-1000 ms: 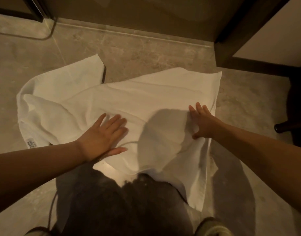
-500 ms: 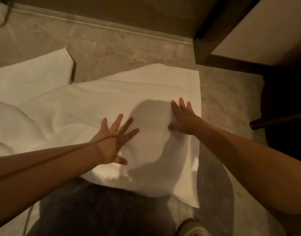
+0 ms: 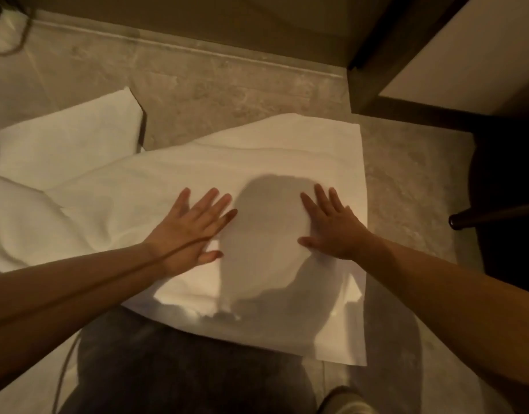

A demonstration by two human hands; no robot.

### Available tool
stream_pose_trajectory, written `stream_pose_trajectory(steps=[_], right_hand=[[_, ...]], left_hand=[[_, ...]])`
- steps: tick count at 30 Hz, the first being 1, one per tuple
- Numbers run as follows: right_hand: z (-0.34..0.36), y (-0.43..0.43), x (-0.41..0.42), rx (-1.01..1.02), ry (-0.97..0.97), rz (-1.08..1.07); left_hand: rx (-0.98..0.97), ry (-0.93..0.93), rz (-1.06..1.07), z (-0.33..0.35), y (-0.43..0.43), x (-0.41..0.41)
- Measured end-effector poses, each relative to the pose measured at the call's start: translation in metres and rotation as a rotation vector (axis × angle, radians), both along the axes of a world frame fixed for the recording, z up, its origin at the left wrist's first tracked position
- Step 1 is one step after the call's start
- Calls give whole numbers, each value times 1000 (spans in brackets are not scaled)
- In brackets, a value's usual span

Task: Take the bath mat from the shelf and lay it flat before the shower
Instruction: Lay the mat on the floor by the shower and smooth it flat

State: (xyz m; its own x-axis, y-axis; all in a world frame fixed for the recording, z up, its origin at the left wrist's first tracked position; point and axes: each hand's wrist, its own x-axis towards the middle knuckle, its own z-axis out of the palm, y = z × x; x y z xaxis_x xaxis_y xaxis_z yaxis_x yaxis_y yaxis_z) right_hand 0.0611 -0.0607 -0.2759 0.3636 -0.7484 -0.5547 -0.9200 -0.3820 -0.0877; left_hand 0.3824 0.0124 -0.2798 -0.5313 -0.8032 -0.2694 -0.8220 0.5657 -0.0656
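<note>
Both flat hands [image 3: 194, 231] on bath mat [image 3: 272, 162]

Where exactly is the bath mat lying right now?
In the head view, the bath mat lies on the tiled floor, centre to left, beneath the left hand and right hand; its left part is rumpled.

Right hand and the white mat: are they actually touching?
Touching. The head view shows the right hand spread flat on the bath mat, fingers straight, palm and fingers lying directly on the cloth.
</note>
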Motion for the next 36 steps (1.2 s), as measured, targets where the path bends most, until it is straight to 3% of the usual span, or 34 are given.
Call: stream_pose_trajectory(steps=[4, 7, 10, 15, 20, 27, 36], right_hand=[[11, 1, -12, 39, 33, -47], [21, 3, 10, -22, -15, -49], [26, 5, 65, -90, -154, 42], [25, -8, 160, -111, -307, 179], [4, -2, 191, 13, -129, 250], [4, 12, 174, 36, -100, 184], [16, 23, 172, 82, -77, 165]], left_hand=[[-16, -7, 237, 4, -9, 40], [51, -41, 198, 2, -7, 50], [60, 75, 234, 16, -16, 54], [22, 244, 492, 37, -52, 95], [320, 316, 675, 28, -58, 148], [340, 201, 701, 10, -45, 169], [358, 181, 789, 4, -44, 182]])
